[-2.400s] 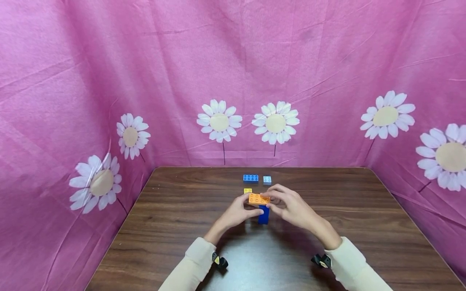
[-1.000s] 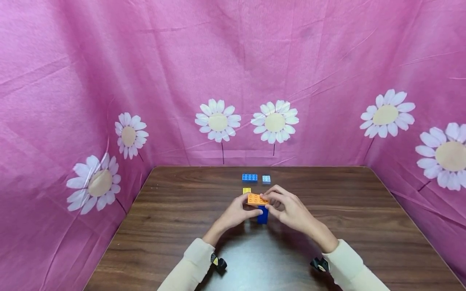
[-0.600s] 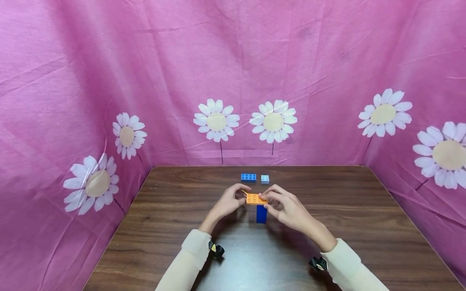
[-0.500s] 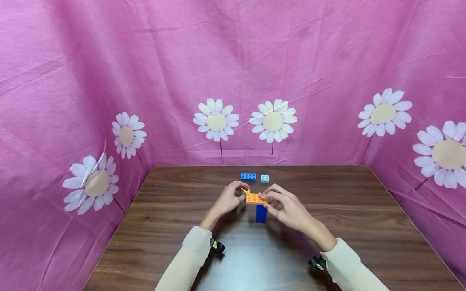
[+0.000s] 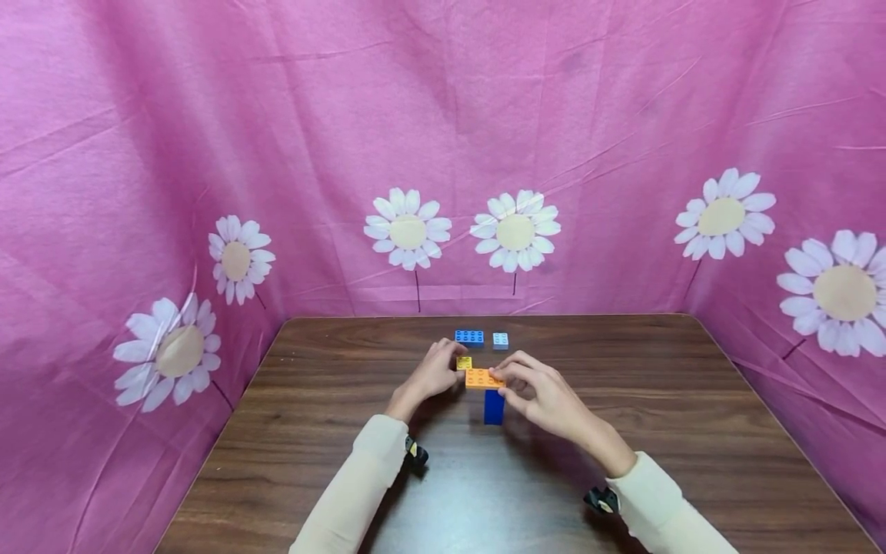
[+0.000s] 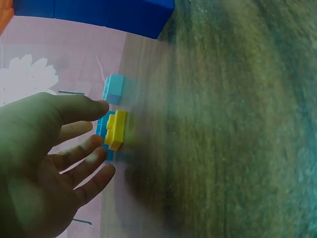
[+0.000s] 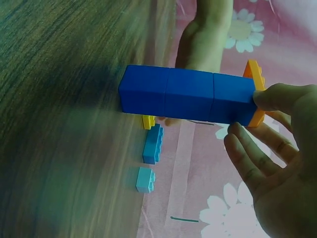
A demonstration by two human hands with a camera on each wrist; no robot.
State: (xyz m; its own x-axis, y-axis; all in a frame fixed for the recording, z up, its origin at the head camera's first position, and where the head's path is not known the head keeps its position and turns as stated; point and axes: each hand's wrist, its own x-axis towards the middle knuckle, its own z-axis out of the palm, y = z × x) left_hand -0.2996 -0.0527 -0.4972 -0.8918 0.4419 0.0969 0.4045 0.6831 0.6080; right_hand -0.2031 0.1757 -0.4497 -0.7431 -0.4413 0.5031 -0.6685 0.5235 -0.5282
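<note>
A tower of three stacked dark blue bricks (image 7: pixel 188 95) stands upright on the wooden table. Across its top lies a flat orange building brick (image 5: pixel 477 378), jutting out to the left. My right hand (image 5: pixel 547 396) pinches the orange brick at its right end, thumb low at the joint with the top blue brick and fingers on the far side. Farther left, my left hand (image 5: pixel 431 372) is beside a small yellow brick (image 6: pixel 117 130). In the left wrist view its fingers are spread and its thumb extended, with nothing gripped.
Behind the yellow brick lie a blue eight-stud brick (image 5: pixel 469 337) and a light blue four-stud brick (image 5: pixel 501 340), near the table's far edge. A pink cloth (image 5: pixel 609 254) printed with white daisies hangs around the table (image 5: pixel 311 431).
My left hand has let go of the tower and the orange brick and moved back and left to the yellow brick. My right hand keeps its hold on the orange brick.
</note>
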